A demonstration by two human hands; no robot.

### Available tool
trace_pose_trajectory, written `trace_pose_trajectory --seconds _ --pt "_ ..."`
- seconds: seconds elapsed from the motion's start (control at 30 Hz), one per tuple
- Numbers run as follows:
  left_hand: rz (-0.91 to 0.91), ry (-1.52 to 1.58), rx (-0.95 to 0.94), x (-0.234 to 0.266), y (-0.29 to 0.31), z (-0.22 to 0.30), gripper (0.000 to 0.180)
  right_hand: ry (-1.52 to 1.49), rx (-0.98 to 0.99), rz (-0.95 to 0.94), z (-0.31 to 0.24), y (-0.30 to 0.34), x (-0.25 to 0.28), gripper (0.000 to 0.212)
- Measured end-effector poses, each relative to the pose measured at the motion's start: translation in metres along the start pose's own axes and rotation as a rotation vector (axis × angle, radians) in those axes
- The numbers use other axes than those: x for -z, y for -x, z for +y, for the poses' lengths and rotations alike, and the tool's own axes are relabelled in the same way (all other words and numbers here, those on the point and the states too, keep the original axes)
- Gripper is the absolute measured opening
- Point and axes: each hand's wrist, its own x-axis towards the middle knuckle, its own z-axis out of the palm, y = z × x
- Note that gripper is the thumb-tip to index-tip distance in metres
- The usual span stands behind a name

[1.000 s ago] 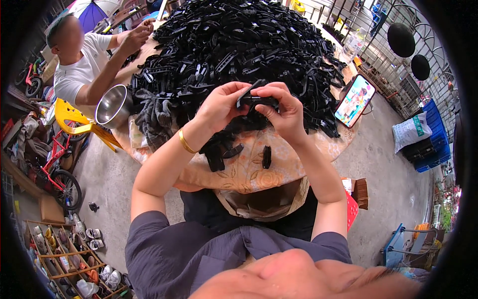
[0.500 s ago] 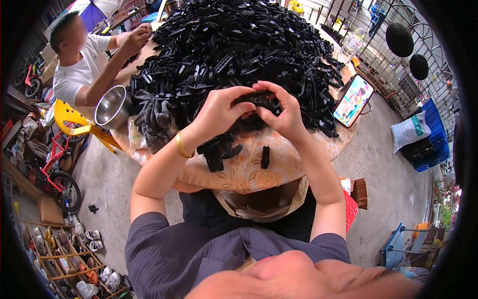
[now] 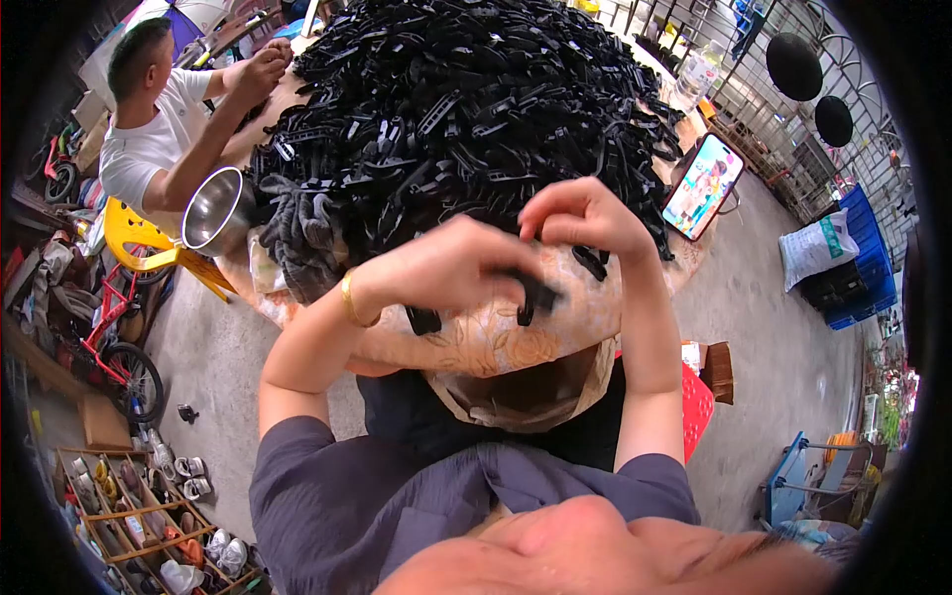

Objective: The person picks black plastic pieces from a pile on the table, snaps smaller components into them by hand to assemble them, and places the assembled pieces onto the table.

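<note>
A large heap of narrow black plastic pieces [image 3: 466,109] covers most of the round table, reaching close to my hands. My left hand [image 3: 446,266] is low over the near edge, smeared by motion, its fingers closed round a blurred black plastic piece [image 3: 538,294]. Just to its right and higher, my right hand [image 3: 593,220] has its fingers curled in; what they hold, if anything, is hidden. Under that hand lies a small black piece [image 3: 591,262] on the patterned tablecloth [image 3: 486,342]. Another black piece [image 3: 423,319] rests beneath my left wrist.
Grey gloves [image 3: 302,223] and a steel bowl [image 3: 220,213] are at the left of the heap. Across there, a person in a white shirt [image 3: 149,149] works with both hands. A phone [image 3: 702,186] stands at the right. Below the table edge gapes an open sack [image 3: 516,402].
My hands have come apart from the black piece they both held. The left has moved down toward the table edge with a black piece; the right has shifted right and slightly down.
</note>
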Motion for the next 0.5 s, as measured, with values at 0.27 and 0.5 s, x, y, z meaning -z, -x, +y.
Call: trace_pose_trajectory --seconds 0.27,0.5 --pt "-0.367 -0.476 -0.430 -0.079 0.013 0.007 0.024 0.549 -0.045 -0.481 0.009 -0.006 -0.030 0.032" --pt "-0.203 -0.366 -0.551 -0.083 0.007 -0.002 0.028 0.513 -0.077 -0.340 0.012 -0.003 -0.024 0.021"
